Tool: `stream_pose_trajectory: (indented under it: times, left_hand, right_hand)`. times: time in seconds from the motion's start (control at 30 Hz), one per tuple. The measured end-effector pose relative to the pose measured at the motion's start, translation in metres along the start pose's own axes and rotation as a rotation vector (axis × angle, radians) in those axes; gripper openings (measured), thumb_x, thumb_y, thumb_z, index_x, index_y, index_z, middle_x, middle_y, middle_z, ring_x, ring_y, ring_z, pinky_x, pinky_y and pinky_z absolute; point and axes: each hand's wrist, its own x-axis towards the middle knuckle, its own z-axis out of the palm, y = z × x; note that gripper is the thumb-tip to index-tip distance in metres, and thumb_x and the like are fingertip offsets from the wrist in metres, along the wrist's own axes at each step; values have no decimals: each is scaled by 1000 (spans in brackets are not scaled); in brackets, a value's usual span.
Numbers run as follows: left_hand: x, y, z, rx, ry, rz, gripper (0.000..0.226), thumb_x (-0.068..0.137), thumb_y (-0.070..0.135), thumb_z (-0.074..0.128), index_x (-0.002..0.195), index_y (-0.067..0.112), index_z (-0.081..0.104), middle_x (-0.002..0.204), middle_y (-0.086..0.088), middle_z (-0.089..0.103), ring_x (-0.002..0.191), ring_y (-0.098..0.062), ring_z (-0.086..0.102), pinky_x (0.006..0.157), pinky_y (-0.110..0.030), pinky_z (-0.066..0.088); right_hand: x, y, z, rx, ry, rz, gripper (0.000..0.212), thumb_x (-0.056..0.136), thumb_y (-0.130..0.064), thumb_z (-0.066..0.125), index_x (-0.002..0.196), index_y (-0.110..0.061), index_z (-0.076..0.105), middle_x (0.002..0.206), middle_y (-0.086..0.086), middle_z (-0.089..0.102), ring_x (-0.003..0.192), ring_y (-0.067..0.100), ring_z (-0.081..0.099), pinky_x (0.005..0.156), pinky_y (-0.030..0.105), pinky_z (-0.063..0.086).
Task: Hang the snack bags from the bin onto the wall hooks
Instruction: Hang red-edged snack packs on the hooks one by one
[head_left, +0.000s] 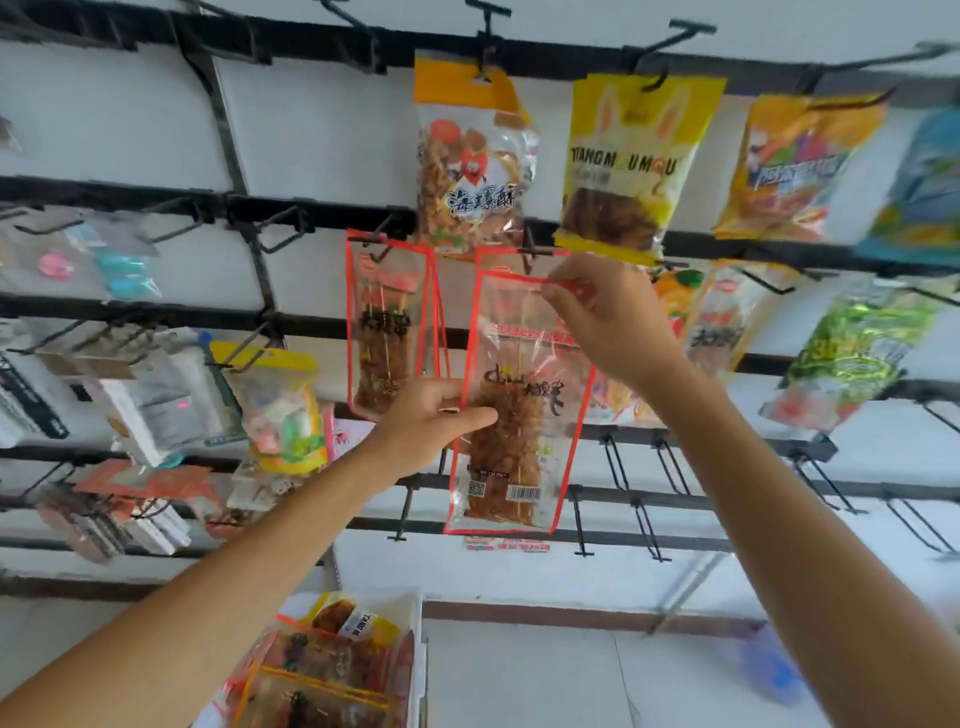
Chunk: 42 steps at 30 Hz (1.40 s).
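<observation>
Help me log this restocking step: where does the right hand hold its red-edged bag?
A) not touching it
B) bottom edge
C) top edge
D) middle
C: the right hand pinches the top edge of the red-edged bag, just under a hook; the left hand holds its middle.

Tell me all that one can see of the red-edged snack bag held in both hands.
The snack bag is a long clear plastic pouch with red edges. Brown snack pieces on thin sticks fill its lower half; black characters and a barcode are printed on it. It is held nearly upright before the rack. The left hand grips its left edge, the right hand pinches its top edge, just under a black hook.
</observation>
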Motion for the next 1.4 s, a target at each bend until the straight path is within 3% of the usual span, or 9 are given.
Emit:
stream_pose_trajectory:
  times: [0.2, 0.33, 0.43, 0.53, 0.6, 0.73, 1.07, 1.27, 1.4]
  left_hand:
    - [33, -10, 14, 95, 12, 38, 15, 91, 22, 64, 104, 17, 71, 103, -6, 73, 93, -15, 70, 91, -43, 55]
    - [50, -3, 14, 211, 166, 238, 25, 95, 18, 55, 119, 27, 56, 104, 21, 64, 97, 0, 62, 87, -27, 50]
    - [58, 1, 7, 515, 348, 448, 58, 93, 13, 52, 147, 19, 34, 136, 6, 49, 120, -5, 49, 104, -17, 37]
    - [66, 0, 0, 943, 473, 679, 71, 85, 11, 57, 150, 9, 28, 156, -15, 23, 144, -27, 26, 117, -45, 22]
    - [74, -1, -2, 1106, 443, 737, 75, 83, 8, 59, 151, 8, 27, 157, -19, 20, 146, -32, 22, 116, -56, 20]
    - [87, 0, -4, 1378, 334, 731, 76, 82, 13, 54, 153, 7, 27, 161, -14, 19, 149, -31, 15, 121, -53, 10]
    - [103, 1, -1, 1385, 418, 773, 71, 82, 14, 50, 151, 6, 33, 158, -18, 25, 148, -33, 19, 121, -52, 8]
    - [106, 1, -1, 1370, 438, 790, 72, 82, 14, 51, 152, 7, 31, 158, -18, 24, 148, -33, 19, 121, -52, 9]
    - [109, -3, -3, 1408, 407, 756, 75, 83, 15, 50, 153, 8, 25, 160, -18, 19, 149, -34, 15, 121, -52, 8]
  right_hand:
    - [10, 44, 11, 60, -139, 18, 13, 93, -22, 60, 93, -11, 69, 77, 3, 67, 71, 16, 62, 67, 33, 48]
    - [21, 57, 25, 112, -162, -77, 11, 92, -18, 60, 91, -11, 68, 78, 1, 68, 69, 15, 62, 64, 30, 49]
    - [31, 63, 35, 138, -120, -63, 9, 92, -16, 60, 90, -13, 69, 76, -8, 63, 68, 10, 58, 64, 17, 44]
    - [40, 66, 45, 180, -68, -28, 11, 93, -17, 60, 90, -10, 68, 73, -10, 59, 68, 8, 54, 63, 11, 39]
    - [44, 67, 49, 199, -45, -25, 14, 93, -19, 60, 91, -8, 68, 74, -7, 60, 68, 7, 54, 63, 11, 39]
    - [47, 70, 52, 231, -26, -54, 10, 93, -15, 60, 87, -8, 65, 71, -11, 57, 67, -1, 54, 62, 8, 37]
    - [48, 70, 52, 294, -26, -101, 17, 94, -14, 60, 79, -19, 54, 64, -18, 50, 59, -4, 50, 58, 8, 34]
    - [49, 73, 55, 352, 78, -75, 20, 94, -18, 60, 79, -6, 59, 61, -9, 44, 56, 2, 37, 55, 21, 31]
    - [53, 73, 60, 357, 35, -31, 19, 94, -20, 57, 85, -3, 60, 70, 7, 61, 62, 17, 57, 57, 36, 49]
